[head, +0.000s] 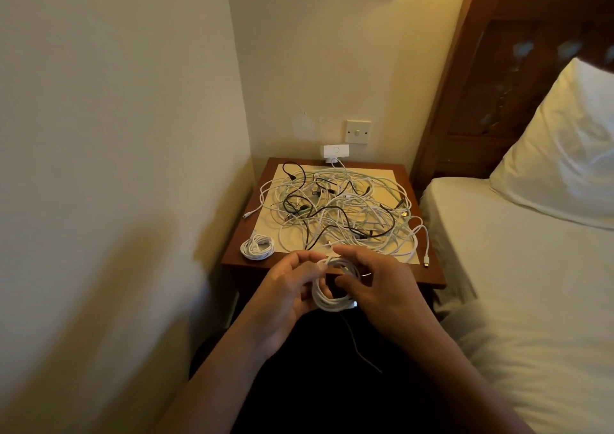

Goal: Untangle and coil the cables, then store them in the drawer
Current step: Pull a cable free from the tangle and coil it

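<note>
A tangled heap of white and black cables [339,207] covers the top of a wooden bedside table [428,275]. One finished white coil [257,247] lies at the table's front left corner. Just in front of the table's near edge, both hands hold a white cable coil [327,295] of several loops. My left hand [285,297] grips its left side with fingers curled round the strands. My right hand [382,290] holds the right side, thumb and fingers bent around the loops. The drawer is hidden behind my hands.
A thin cable end [360,350] hangs down over my dark lap. A white plug adapter [335,152] sits at the table's back under a wall switch [358,131]. A bed with a pillow [564,154] lies right; a wall runs along the left.
</note>
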`<state>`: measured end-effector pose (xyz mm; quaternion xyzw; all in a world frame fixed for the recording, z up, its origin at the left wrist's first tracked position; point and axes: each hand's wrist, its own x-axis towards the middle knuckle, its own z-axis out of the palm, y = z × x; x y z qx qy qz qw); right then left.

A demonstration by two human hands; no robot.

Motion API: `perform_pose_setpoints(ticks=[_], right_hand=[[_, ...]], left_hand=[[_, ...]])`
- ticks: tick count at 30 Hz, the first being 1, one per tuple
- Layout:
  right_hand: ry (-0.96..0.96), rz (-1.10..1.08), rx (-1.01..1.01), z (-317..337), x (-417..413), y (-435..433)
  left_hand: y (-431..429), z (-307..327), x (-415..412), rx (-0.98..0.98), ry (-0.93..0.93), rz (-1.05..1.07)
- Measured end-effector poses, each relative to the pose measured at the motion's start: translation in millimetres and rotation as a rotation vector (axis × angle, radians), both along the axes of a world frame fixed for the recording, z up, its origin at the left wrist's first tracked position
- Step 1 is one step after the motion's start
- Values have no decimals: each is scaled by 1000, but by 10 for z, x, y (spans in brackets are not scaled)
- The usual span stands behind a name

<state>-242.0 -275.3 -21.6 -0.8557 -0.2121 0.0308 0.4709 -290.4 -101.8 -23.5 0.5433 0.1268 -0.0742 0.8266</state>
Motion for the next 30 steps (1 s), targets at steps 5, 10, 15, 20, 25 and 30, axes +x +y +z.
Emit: perform_pose_setpoints(ticks=[5,10,15,20,25,30], right_hand=[[26,-17,83,-31,-16,-13],[335,-30,290,-48,-22,-30],[530,-124,439,-190,-32,6],[558,-106,648,-227,-67,-36],[310,-108,475,-244,-92,9],[237,-63,245,-279,-36,-41]], left_hand=[[-15,-58,32,-43,-44,102],[-4,-66,40,-217,-73,213],[-66,-93,48,-302,-77,304],[-108,-110,29,-296,-75,337],[-207,-98,-23,-225,-4,263],[-134,-106,-26,-201,61,221]])
